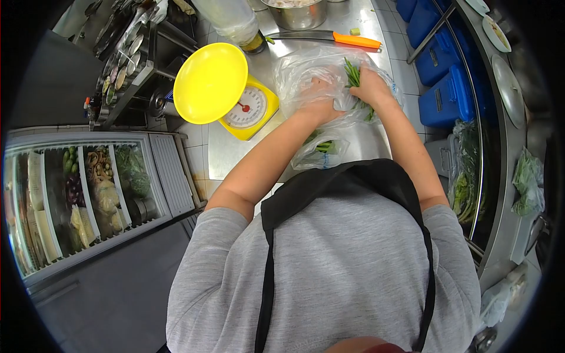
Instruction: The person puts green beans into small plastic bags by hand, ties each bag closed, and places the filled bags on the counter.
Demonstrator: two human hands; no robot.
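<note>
A clear plastic bag (294, 70) lies crumpled on the steel table. My left hand (318, 103) is at the bag's mouth; its fingers show dimly through the film and its thumb is outside, so it appears to grip the bag. At the bag's right side, my right hand (374, 88) is closed around a bunch of thin green stalks (352, 73), whose ends poke out past the fingers. Nearer my body is a second clear bag (332, 154) with green vegetables inside, partly hidden by my left forearm and apron.
A yellow kitchen scale (263, 117) with a round pan (210, 82) stands left of the bag. Beyond the bag lies an orange-handled knife (357, 40), near a steel pot (300, 16). Blue bins (444, 97) stand on the right; a glass-topped fridge (106, 194) with vegetables is on the left.
</note>
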